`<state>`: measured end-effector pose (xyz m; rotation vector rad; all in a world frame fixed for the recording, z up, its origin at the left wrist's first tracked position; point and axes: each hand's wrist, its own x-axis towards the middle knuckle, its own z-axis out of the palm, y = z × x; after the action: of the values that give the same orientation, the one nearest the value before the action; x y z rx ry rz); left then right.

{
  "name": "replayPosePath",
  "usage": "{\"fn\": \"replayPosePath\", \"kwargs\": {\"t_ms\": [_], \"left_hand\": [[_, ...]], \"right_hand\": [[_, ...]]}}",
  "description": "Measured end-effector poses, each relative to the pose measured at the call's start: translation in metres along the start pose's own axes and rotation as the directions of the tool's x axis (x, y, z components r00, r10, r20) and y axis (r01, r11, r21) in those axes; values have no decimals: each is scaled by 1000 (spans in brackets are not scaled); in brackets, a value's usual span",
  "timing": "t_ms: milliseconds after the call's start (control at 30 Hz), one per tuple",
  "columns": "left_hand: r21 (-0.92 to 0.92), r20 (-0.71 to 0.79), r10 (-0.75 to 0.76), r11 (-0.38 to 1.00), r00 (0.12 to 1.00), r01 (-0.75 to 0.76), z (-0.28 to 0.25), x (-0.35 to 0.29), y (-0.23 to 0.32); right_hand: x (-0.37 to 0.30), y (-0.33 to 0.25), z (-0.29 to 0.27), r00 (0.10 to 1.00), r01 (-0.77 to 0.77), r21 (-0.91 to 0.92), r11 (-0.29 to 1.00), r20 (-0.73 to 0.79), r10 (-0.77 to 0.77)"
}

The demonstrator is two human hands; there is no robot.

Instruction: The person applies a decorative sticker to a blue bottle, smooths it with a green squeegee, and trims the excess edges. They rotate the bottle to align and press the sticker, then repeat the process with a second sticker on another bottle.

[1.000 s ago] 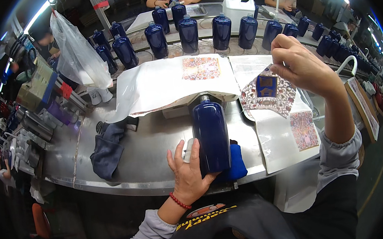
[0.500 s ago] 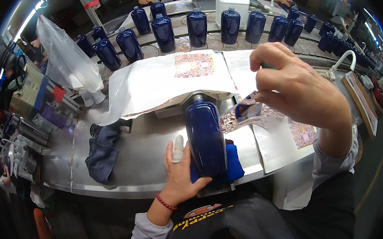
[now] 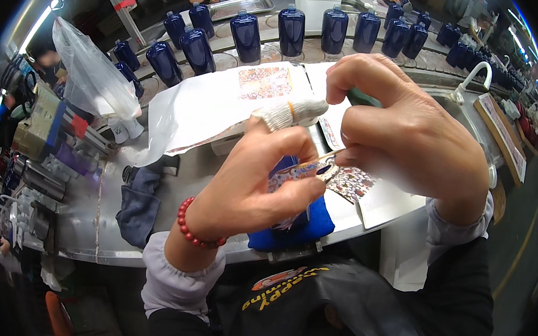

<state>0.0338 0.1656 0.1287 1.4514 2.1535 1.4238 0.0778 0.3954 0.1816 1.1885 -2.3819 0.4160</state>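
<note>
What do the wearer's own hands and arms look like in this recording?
Both hands are ungloved. The left hand has an off-white fabric wrap with a thin orange-yellow band on one finger, and a red beaded bracelet at the wrist. No bracelet shows on the right hand. Both forearms have pale grey, gathered cuffs, with black sleeves behind.

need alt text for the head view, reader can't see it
The right hand pinches a thin patterned film and the left hand brackets it between thumb and finger, above a blue cloth on a metal table. Dark blue bottles stand in a curved row behind.
</note>
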Motion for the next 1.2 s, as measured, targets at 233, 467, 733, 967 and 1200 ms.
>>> {"fn": "replayPosePath", "kwargs": {"t_ms": [233,467,733,967,1200], "left_hand": [[-37,-177,-72,997,982,66,5,-52,3],[-116,-412,-491,864,768,490,28,-71,-94],[-352,-549,-477,877,687,328,35,-75,-151],[-389,-594,-495,867,634,313,36,-76,-169],[-157,-611,-406,904,680,399,42,-72,-178]], "right_hand": [[-15,-6,3,988,-139,263,955,98,116],[-25,43,119,922,-387,422,820,164,351],[-21,67,168,905,-414,361,836,62,421],[-16,75,177,875,-473,421,774,118,470],[-21,85,181,888,-446,379,811,74,454]]}}
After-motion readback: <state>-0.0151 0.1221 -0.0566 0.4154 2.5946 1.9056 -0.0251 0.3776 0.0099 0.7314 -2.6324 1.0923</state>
